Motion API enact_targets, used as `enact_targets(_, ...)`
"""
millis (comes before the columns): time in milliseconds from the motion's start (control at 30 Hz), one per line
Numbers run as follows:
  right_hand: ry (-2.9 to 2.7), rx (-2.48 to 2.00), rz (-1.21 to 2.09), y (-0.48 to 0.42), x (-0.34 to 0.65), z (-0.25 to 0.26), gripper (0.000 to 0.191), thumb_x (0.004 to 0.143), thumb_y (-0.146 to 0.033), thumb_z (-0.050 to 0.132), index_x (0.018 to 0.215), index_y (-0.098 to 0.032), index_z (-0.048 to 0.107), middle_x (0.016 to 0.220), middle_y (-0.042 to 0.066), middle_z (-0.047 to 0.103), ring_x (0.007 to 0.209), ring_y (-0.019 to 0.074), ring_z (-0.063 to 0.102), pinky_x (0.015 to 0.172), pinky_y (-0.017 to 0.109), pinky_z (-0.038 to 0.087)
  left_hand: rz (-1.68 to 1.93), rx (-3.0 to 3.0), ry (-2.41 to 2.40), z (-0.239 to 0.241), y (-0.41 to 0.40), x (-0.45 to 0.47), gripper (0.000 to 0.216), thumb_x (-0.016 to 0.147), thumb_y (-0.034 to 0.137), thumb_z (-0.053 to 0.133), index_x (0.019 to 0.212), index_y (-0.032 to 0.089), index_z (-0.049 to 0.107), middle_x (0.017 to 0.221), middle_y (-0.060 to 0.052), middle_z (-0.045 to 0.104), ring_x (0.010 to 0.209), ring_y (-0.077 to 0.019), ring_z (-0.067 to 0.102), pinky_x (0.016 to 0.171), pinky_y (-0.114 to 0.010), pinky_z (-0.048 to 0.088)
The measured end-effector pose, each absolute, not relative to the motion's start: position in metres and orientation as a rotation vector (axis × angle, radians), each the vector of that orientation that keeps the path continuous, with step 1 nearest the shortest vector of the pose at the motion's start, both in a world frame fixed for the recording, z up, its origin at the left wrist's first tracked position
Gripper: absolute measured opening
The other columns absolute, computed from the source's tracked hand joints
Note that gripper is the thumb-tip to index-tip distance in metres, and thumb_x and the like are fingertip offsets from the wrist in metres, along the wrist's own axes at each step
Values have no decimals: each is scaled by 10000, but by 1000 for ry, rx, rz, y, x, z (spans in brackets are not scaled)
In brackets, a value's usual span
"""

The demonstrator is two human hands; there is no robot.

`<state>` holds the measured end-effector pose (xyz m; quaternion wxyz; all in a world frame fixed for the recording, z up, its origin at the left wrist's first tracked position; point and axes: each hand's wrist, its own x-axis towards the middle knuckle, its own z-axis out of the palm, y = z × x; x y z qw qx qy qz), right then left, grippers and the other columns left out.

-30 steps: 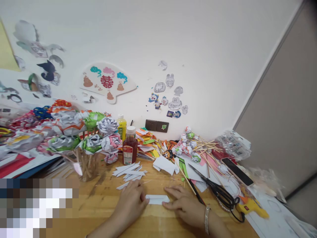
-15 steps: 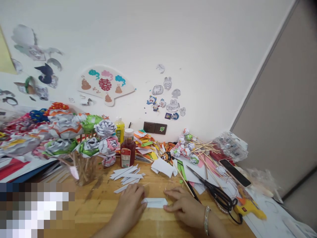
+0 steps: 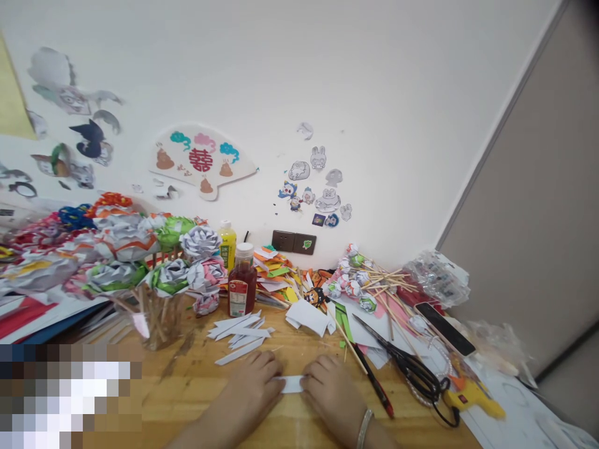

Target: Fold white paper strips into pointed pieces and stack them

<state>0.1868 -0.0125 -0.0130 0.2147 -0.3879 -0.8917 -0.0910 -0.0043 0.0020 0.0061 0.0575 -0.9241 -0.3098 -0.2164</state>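
Note:
A small folded strip of white paper lies on the wooden table between my hands. At its left end, my left hand is closed, thumb and fingers pressing on the paper. My right hand, with a bangle at the wrist, has its fingers curled over the right end. The paper's two ends are hidden under the fingers. Just beyond my left hand lies a loose pile of white folded paper strips. Some larger white paper pieces sit farther back.
Black scissors, a pen and a yellow glue gun lie at the right, near a phone. A red-brown bottle stands behind the strips. Paper flowers in a clear container are at the left.
My right hand has moved left and its fingers have curled over the paper's right end, covering more of it. The pen's red end has come into sight. My left hand stays at the left end.

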Motion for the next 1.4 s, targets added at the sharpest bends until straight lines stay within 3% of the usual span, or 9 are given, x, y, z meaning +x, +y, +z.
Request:
enact_targets(100,-2448,-1049,-266,-14,184,-13,146,802,-164,433,720,-169,554,692,36,556,696,161,450,651,301,317,-581,-2846,-976,7,1,-3,156,779,184,436,679,191,555,756,-12,574,735,-155,447,637,-277,328)
enact_targets(300,-2206,-1242,72,-16,183,-8,52,712,-139,520,673,-173,519,710,9,533,707,153,446,642,277,318,-686,-2884,-1272,-1,4,-1,104,761,180,444,714,183,537,765,-24,546,731,-157,452,658,-268,334)
enact_targets(433,-2083,-1324,176,-9,183,-12,99,674,-139,558,607,-174,494,675,-4,508,709,155,445,649,272,317,-736,-2846,-1473,0,6,1,91,741,205,463,676,174,519,752,-26,531,754,-172,442,669,-276,327)
enact_targets(667,-2077,-1347,184,-9,180,-12,76,678,-119,544,653,-173,497,705,-1,493,735,161,432,671,282,315,-740,-2829,-1551,4,6,1,225,777,257,381,624,178,526,710,-21,508,733,-170,427,657,-279,303)
enact_targets(800,-2218,-1226,196,-15,181,-6,89,694,-106,531,724,-190,519,771,0,487,771,158,426,689,285,314,-792,-2868,-1599,5,5,0,65,706,236,483,689,185,518,757,-7,505,765,-167,424,660,-265,301)
enact_targets(967,-2290,-1144,211,-23,179,0,115,689,-111,531,770,-190,510,841,8,493,797,161,422,691,281,315,-806,-2991,-1450,5,3,0,43,679,172,509,716,195,512,798,-1,506,800,-162,420,682,-256,301)
enact_targets(1200,-2300,-1180,159,-20,180,-4,42,755,-200,479,766,-187,517,724,5,541,713,156,441,650,275,309,-807,-3022,-1407,-1,-3,5,121,762,207,420,684,187,510,722,-8,544,705,-147,448,646,-246,313)
enact_targets(1400,-2292,-1162,51,-19,180,-11,166,808,-185,388,699,-177,512,644,12,546,640,146,449,617,266,309,-852,-3030,-1665,2,-8,9,150,759,228,408,651,183,503,685,-10,559,685,-144,473,622,-221,331)
